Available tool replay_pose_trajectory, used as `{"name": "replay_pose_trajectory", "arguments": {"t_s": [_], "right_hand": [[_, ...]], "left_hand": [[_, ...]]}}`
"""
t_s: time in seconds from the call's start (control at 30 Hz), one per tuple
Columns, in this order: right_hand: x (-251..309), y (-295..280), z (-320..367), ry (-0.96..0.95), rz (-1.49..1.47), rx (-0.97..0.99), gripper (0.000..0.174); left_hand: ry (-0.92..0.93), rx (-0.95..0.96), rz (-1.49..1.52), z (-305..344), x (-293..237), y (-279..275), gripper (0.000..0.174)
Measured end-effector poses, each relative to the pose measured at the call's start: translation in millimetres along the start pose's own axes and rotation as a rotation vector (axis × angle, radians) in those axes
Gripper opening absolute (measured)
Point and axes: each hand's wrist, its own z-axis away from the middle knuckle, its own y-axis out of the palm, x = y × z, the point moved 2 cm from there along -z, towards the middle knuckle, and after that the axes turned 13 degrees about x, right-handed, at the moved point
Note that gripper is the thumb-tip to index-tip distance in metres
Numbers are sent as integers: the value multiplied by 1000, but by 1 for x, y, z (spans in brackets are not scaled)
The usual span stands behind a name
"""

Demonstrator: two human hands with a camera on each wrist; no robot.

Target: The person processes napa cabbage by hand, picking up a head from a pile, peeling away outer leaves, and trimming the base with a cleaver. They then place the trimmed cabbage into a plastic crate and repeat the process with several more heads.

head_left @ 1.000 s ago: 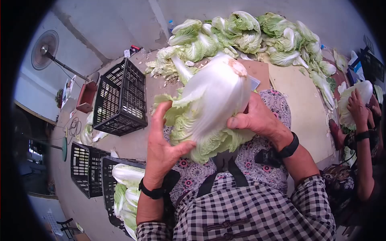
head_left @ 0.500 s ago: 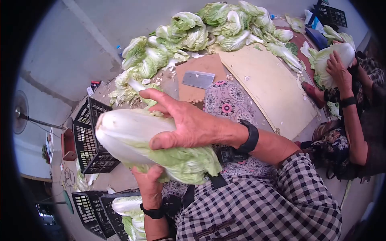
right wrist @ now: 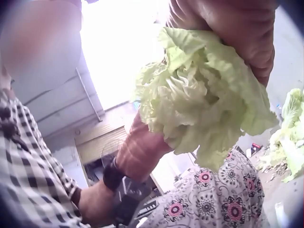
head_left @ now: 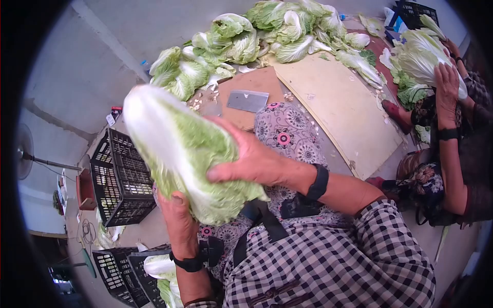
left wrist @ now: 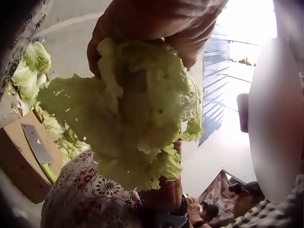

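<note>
My right hand (head_left: pixel 250 161), fingers curled, grips the cabbage (head_left: pixel 172 136) at its three o'clock; my left hand (head_left: pixel 178 223) clasps it at six, above my patterned lap (head_left: pixel 290 128). A cleaver (head_left: pixel 248 100) lies at two o'clock from it.

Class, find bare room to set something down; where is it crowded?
Mostly bare: the pale board, bordered by the patterned knee, the neighbour's foot and the cabbage heap. Crowded: that heap, and the brown block under the cleaver.

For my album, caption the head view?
One Chinese cabbage, held in left hand and right hand, a cleaver lying beyond.
</note>
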Motion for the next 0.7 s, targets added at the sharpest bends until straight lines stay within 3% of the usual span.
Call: {"name": "replay_pose_trajectory", "arguments": {"t_s": [0.13,0.17,0.23,0.33,0.43,0.7], "right_hand": [[11,-19,4,-112,-422,-47,70],[15,-25,6,-145,-410,-91,68],[26,-44,16,-215,-372,-200,62],[39,-89,35,-312,-399,-186,60],[47,-136,60,-362,-376,-332,61],[5,-234,120,-463,-547,-608,46]], "left_hand": [[40,109,-21,-16,-2,4,108],[75,94,-21,-20,-8,14,106],[99,174,-32,-24,-10,13,85],[-59,156,-110,-21,-3,-2,59],[-68,196,-34,-18,4,-11,43],[-137,236,-79,-16,4,-22,37]]}}
